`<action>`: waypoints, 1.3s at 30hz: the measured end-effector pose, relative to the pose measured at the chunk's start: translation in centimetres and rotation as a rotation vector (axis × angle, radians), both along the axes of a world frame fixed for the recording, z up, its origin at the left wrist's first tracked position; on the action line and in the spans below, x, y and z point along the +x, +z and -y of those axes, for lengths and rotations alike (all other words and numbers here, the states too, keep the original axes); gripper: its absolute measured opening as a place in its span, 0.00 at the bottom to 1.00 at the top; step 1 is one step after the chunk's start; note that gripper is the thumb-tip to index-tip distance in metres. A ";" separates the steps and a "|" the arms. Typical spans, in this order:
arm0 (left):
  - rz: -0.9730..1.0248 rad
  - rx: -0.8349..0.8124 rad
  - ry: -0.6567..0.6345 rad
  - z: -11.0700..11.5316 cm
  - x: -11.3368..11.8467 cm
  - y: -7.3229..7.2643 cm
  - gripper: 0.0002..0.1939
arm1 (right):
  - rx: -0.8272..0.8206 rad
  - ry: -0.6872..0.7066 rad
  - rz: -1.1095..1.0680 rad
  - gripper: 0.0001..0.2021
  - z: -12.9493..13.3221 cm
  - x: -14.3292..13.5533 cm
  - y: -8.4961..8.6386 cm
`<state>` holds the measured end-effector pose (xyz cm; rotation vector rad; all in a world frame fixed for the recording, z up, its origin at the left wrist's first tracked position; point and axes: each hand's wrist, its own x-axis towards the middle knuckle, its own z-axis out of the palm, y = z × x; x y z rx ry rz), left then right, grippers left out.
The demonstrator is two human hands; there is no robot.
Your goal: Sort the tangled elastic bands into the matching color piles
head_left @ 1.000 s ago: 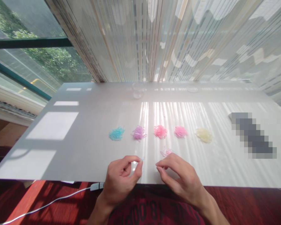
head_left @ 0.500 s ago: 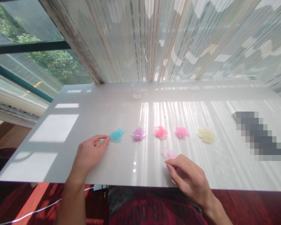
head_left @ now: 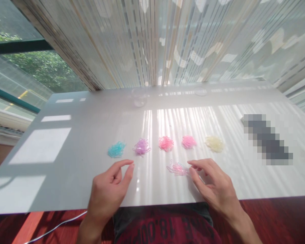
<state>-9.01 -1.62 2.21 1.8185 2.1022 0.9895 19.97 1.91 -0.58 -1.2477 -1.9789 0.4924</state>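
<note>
Strands (head_left: 178, 169), pale pink, between hands (head_left: 215, 181), nearer right

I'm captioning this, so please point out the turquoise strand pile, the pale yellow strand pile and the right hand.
Turquoise strand pile (head_left: 116, 149): head view, middle of the heap.
Pale yellow strand pile (head_left: 215, 144): head view, middle of the heap.
Right hand (head_left: 218, 181): head view, middle of the hand.
</note>
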 end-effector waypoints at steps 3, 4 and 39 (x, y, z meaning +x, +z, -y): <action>-0.100 -0.032 -0.253 -0.2 3.7 -1.4 0.13 | -0.045 0.059 0.075 0.09 0.0 0.9 -0.1; -0.154 -0.019 -0.293 -0.4 4.7 -1.8 0.14 | -0.053 0.075 0.091 0.09 0.1 1.1 -0.2; -0.070 0.229 -0.507 -1.8 7.2 -2.5 0.05 | -0.016 0.217 -0.133 0.06 -0.8 -1.0 0.8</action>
